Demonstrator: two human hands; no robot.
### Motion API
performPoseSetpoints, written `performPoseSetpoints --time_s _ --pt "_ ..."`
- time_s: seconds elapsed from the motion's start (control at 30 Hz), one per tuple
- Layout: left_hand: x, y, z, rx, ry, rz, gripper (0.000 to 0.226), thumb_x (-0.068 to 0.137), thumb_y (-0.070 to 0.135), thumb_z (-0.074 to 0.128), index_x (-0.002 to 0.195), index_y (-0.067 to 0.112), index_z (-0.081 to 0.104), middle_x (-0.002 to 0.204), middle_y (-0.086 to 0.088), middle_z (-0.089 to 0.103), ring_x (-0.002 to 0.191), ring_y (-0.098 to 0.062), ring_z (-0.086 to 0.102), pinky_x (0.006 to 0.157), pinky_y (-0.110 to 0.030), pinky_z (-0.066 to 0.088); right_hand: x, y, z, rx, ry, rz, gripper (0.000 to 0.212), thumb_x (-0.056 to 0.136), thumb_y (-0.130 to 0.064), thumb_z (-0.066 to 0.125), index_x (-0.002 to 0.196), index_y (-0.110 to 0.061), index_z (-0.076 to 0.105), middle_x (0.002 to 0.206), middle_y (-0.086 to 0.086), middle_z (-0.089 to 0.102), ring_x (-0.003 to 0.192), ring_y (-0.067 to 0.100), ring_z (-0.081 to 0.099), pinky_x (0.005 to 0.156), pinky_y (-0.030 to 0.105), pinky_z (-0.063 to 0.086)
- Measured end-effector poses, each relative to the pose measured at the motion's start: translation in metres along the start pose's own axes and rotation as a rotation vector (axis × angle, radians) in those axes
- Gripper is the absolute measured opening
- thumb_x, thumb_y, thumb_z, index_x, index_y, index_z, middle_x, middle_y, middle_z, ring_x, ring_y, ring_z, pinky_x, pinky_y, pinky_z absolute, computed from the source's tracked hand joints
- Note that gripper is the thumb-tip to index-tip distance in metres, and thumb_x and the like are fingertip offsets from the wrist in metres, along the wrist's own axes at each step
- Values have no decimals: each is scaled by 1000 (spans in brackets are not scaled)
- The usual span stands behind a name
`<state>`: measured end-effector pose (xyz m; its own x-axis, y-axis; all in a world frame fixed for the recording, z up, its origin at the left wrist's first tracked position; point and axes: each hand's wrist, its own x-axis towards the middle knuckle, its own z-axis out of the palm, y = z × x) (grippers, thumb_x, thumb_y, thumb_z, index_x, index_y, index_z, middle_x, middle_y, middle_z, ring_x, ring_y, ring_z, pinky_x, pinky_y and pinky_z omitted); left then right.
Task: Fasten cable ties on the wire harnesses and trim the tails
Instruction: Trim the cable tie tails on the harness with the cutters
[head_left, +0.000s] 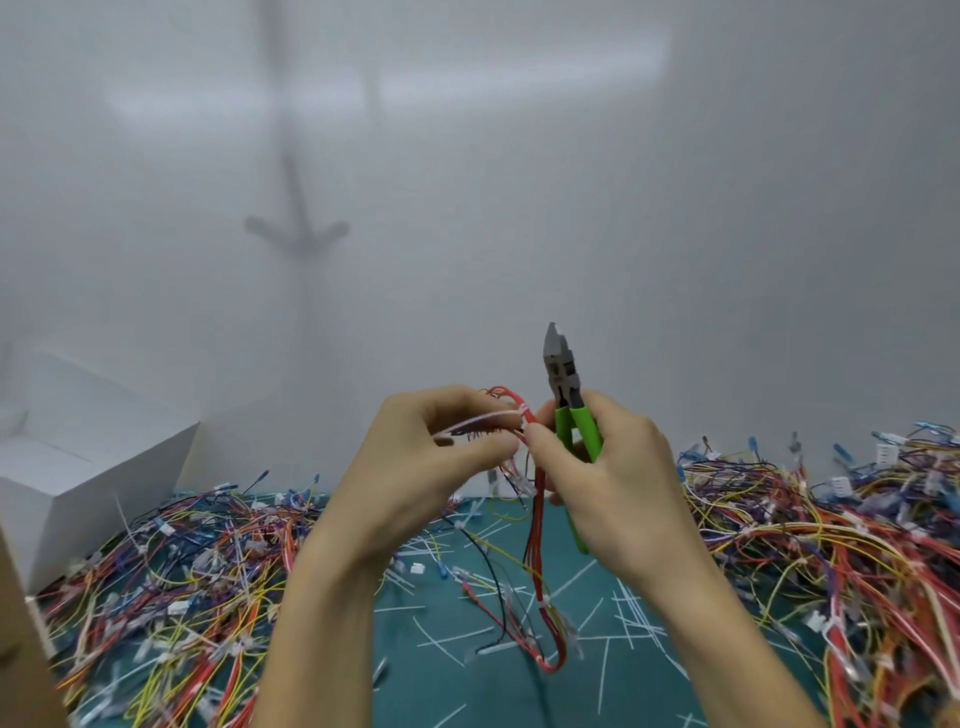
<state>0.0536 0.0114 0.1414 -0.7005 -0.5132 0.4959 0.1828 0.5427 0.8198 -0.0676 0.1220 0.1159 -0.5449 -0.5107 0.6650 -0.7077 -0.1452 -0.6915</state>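
Observation:
A red wire harness (537, 525) is held up above the green mat (467, 680), its lower loop hanging down to the mat. My left hand (441, 457) pinches the top of the harness and the white cable tie tail (480, 422) that runs leftward from the bundle. My right hand (608, 478) grips green-handled cutters (569, 410), jaws pointing up and shut, while its thumb and forefinger touch the harness at the tie head (524, 413).
Heaps of coloured wire harnesses lie on the left (171, 587) and on the right (841, 540) of the mat. Several cut white tie tails (631, 608) are scattered on the mat. White boxes (78, 467) stand at the left, a white wall behind.

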Motion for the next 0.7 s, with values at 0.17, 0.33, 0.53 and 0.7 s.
performPoseSetpoints --time_s 0.17,0.33,0.53,0.7 --pt "-2 -1 -7 -189 -69 36 12 82 7 76 94 10 76 103 0 77 103 -12 70 86 -18 53 -1 -2 -2 205 27 28 8 91 -26 70 84 -27 66 70 8 65 71 38 61 63 56 55" --pt "5 -2 8 -225 191 77 16 78 5 78 87 2 65 80 -7 77 76 -11 72 68 -14 52 -4 -5 4 250 0 33 8 91 -27 70 84 -26 67 71 1 66 71 32 62 64 56 56" --pt "6 -2 9 -212 134 122 6 87 19 72 89 22 69 84 -4 78 85 -19 73 78 -21 55 -4 -8 2 261 -30 66 8 92 -24 69 84 -22 67 69 3 65 69 32 64 65 56 57" --pt "7 0 16 -325 193 83 11 78 14 77 88 13 72 82 -10 76 79 -17 74 69 -19 55 -4 -12 -2 277 -63 90 7 92 -20 69 85 -20 68 68 0 67 66 25 66 66 51 60"
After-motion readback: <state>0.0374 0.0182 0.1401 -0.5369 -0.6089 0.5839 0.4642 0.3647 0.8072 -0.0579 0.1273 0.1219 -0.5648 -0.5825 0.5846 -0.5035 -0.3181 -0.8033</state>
